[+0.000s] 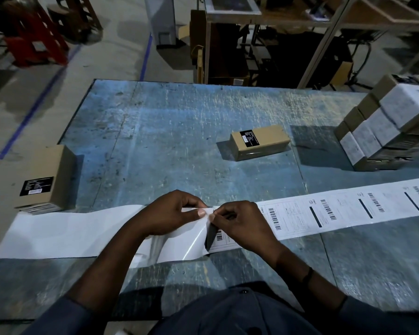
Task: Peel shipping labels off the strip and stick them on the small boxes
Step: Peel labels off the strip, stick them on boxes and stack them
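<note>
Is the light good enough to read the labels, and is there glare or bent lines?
Head view: dim light; print on the label strip is too soft to read; a pale sheen lies on the peeled backing; the wide lens bows the strip and the table edges; the stacked boxes at right look blurred.

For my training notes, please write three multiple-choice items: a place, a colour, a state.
1. Where does the stack of labelled boxes stand?
A. Right edge of the table
B. On the floor
C. Under the table

2. What colour is the table top?
A. Red
B. Blue
C. Green

3. What do the left hand and right hand do?
A. Rest flat
B. Lift a box
C. Pinch the label strip

1 A: it stands at the right.
2 B: the worn top is blue.
3 C: both pinch where a label lifts.
</note>
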### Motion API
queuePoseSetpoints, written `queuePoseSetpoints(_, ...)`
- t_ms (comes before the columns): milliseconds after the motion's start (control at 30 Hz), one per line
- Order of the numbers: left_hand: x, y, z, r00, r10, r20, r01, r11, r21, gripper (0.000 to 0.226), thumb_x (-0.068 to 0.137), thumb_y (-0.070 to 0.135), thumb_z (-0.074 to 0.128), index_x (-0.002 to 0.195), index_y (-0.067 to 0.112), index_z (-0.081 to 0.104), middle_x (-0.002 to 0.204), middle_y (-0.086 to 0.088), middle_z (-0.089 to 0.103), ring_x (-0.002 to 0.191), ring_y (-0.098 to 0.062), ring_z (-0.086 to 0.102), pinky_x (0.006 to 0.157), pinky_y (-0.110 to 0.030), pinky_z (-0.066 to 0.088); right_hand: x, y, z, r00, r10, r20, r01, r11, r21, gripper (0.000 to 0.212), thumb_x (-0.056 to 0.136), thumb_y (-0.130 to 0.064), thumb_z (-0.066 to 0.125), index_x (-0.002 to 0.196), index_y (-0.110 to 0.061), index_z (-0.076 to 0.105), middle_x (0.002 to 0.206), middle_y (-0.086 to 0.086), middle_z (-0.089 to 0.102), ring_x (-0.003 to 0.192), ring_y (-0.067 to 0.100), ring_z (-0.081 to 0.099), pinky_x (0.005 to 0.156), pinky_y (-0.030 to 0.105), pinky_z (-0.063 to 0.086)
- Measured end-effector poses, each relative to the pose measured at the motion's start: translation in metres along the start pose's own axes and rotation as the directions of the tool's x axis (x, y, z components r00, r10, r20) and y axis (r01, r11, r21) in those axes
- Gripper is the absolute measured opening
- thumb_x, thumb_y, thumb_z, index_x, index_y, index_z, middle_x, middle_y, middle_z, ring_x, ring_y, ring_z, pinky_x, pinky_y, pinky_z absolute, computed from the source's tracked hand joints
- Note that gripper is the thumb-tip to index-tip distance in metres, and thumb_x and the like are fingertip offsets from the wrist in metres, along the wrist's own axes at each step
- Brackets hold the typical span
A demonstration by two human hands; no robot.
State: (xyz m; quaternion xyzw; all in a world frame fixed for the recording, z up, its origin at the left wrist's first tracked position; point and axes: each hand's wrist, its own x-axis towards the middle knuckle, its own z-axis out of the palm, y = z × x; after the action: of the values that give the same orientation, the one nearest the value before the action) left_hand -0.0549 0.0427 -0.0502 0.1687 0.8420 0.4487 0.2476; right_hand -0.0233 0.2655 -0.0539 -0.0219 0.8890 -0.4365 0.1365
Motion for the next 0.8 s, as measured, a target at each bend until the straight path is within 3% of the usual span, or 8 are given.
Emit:
queuePoseSetpoints(100, 0.0, -0.001, 0.0, 1.0, -0.001, 0.004, 0.001, 1.0, 0.009, 0.014, 0.1, 0.035, 0.067, 0.107, 0.032, 0.079, 0.106, 0.024, 0.076, 0.102, 0.006, 0.068, 0.094, -0.021, 0.048, -0.001, 0.001, 0.0, 1.0, -0.01, 0.015, 0.01, 1.0, -0.003, 0.014, 0.09, -0.036, 0.075, 0.082, -0.025, 0.08, 0.08, -0.016, 0.076, 0.077, -0.003, 0.07, 0.077, 0.03, 0.058)
queuePoseSetpoints(300, -0.001, -0.002, 0.001, 1.0, -0.01, 0.021, 0.01, 1.0, 0.017, 0.016, 0.101, 0.034, 0.065, 0.111, 0.032, 0.078, 0.108, 0.023, 0.075, 0.104, 0.005, 0.068, 0.097, -0.022, 0.048, -0.001, 0.001, 0.0, 1.0, -0.009, 0.017, 0.009, 1.0, 0.017, 0.014, 0.09, -0.034, 0.076, 0.082, -0.024, 0.081, 0.079, -0.016, 0.076, 0.075, -0.005, 0.069, 0.066, 0.01, 0.048)
queuePoseSetpoints(600, -0.002, -0.004, -0.003, 1.0, -0.017, 0.017, 0.016, 0.999, 0.042, 0.016, 0.101, 0.032, 0.066, 0.112, 0.03, 0.078, 0.111, 0.023, 0.075, 0.105, 0.006, 0.068, 0.097, -0.02, 0.049, -0.002, 0.001, 0.003, 1.0, -0.023, -0.005, 0.022, 0.994, -0.104, 0.018, 0.089, -0.029, 0.067, 0.072, -0.027, 0.074, 0.073, -0.014, 0.073, 0.071, -0.001, 0.066, 0.066, 0.022, 0.049)
queuePoseSetpoints(800, -0.006, -0.011, -0.016, 0.998, -0.057, -0.034, 0.059, 0.996, 0.069, 0.017, 0.102, 0.03, 0.065, 0.112, 0.029, 0.078, 0.11, 0.024, 0.075, 0.103, 0.008, 0.067, 0.088, -0.014, 0.047, 0.0, 0.005, -0.009, 0.999, 0.038, -0.02, -0.037, 0.996, 0.076, 0.022, 0.088, -0.017, 0.068, 0.066, -0.017, 0.073, 0.068, -0.007, 0.075, 0.069, 0.01, 0.073, 0.07, 0.03, 0.058)
